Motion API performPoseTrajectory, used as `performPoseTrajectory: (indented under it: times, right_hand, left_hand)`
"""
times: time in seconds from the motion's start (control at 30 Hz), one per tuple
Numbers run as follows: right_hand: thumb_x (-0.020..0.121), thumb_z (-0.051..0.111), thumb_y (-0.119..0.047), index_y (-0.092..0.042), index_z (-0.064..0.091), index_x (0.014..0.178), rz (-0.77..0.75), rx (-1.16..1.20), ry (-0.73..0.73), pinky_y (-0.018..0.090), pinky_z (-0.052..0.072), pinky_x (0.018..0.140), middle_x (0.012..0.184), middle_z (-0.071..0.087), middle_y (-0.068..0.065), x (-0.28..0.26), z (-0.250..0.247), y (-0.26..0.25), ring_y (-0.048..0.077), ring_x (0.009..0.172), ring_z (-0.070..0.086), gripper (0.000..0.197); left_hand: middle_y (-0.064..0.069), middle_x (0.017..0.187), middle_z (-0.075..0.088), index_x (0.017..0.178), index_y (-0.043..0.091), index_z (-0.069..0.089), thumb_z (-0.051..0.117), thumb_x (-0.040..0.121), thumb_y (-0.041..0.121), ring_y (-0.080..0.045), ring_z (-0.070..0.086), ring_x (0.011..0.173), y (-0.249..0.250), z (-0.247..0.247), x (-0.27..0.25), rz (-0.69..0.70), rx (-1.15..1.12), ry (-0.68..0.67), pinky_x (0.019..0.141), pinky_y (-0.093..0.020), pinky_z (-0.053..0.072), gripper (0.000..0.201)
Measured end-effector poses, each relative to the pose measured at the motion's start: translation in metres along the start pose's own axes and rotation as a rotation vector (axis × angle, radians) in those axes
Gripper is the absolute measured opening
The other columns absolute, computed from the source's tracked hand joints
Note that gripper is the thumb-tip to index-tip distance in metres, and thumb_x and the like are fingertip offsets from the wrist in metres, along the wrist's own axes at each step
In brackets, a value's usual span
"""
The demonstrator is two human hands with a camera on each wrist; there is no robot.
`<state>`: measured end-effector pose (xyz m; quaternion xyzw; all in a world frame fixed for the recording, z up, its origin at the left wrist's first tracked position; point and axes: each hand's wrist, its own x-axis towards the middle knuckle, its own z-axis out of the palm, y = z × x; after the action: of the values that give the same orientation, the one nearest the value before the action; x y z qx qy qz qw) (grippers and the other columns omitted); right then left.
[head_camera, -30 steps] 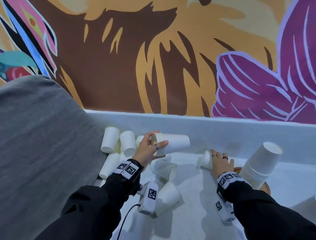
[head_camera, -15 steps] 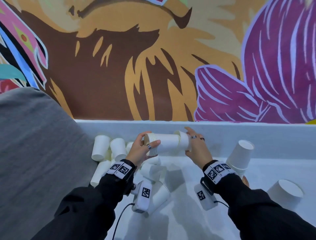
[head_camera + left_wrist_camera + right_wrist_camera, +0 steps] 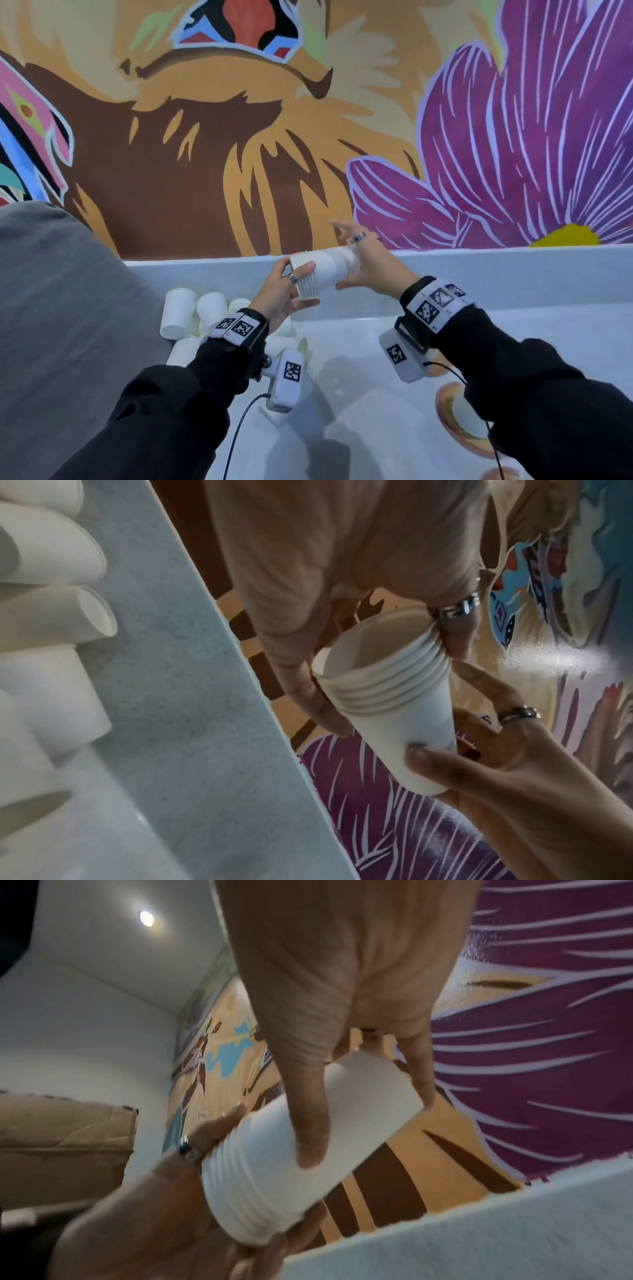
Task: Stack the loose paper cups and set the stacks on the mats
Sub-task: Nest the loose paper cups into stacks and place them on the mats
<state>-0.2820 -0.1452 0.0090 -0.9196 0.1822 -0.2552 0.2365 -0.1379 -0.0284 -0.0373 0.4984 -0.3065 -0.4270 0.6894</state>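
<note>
A stack of white paper cups (image 3: 330,270) lies sideways in the air above the pale counter (image 3: 359,394). My left hand (image 3: 306,284) grips its rim end, thumb below and fingers above. My right hand (image 3: 352,263) holds the base end, with one finger stretched up. The left wrist view shows the stack (image 3: 394,710) with its several rims and open mouth. In the right wrist view my thumb lies along the stack (image 3: 308,1137). Several loose cups (image 3: 178,315) lie at the counter's far left. A round woven mat (image 3: 442,404) lies low right, partly under my right sleeve.
A grey padded surface (image 3: 51,325) borders the counter on the left. The counter's raised back ledge (image 3: 531,263) runs below the painted wall. The edge of another mat (image 3: 493,474) shows at the bottom. More loose cups (image 3: 51,547) lie beside the ledge.
My right hand took a loose cup off the counter and brought it onto the base end of the stack. Both hands then lifted the stack higher, and the head view tilted up.
</note>
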Motion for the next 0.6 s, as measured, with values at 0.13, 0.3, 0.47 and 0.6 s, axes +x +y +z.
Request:
performPoseTrajectory:
  times: [0.13,0.3,0.47,0.6]
  right_hand:
    - [0.064,0.086,-0.027,-0.024,0.030,0.141,0.155,0.063,0.013,0.035,0.042,0.098,0.134,0.043,0.008,-0.007,-0.041,0.003,0.023,0.124,0.044,0.096]
    - [0.080,0.073,-0.020,-0.025,0.028,0.138,0.394,0.454,-0.011,0.037,0.059,0.074,0.114,0.051,0.002,-0.025,-0.089,0.021,0.025,0.104,0.059,0.073]
    - [0.083,0.069,-0.016,-0.021,0.033,0.135,0.375,0.477,0.088,0.039,0.060,0.072,0.120,0.055,0.014,-0.036,-0.135,0.049,0.029,0.098,0.063,0.063]
    - [0.084,0.069,-0.014,-0.018,0.033,0.136,0.270,0.362,0.135,0.026,0.058,0.059,0.123,0.050,0.007,-0.044,-0.158,0.069,0.026,0.099,0.061,0.063]
  left_hand:
    - [-0.008,0.115,0.053,0.117,0.021,0.051,0.061,0.086,0.023,-0.025,0.058,0.097,0.001,0.024,0.003,-0.012,-0.077,-0.040,0.071,-0.037,0.060,0.032]
    - [-0.008,0.115,0.053,0.114,0.022,0.052,0.058,0.089,0.020,-0.028,0.055,0.103,-0.001,0.075,0.011,-0.032,-0.184,-0.122,0.081,-0.044,0.057,0.026]
    - [-0.006,0.110,0.056,0.126,0.016,0.042,0.064,0.083,0.001,-0.020,0.059,0.096,-0.006,0.127,0.025,0.005,0.137,-0.228,0.085,-0.038,0.053,0.050]
    - [-0.002,0.105,0.058,0.115,0.017,0.048,0.076,0.073,-0.002,-0.012,0.057,0.093,-0.016,0.163,0.044,0.159,0.480,-0.251,0.081,-0.028,0.053,0.053]
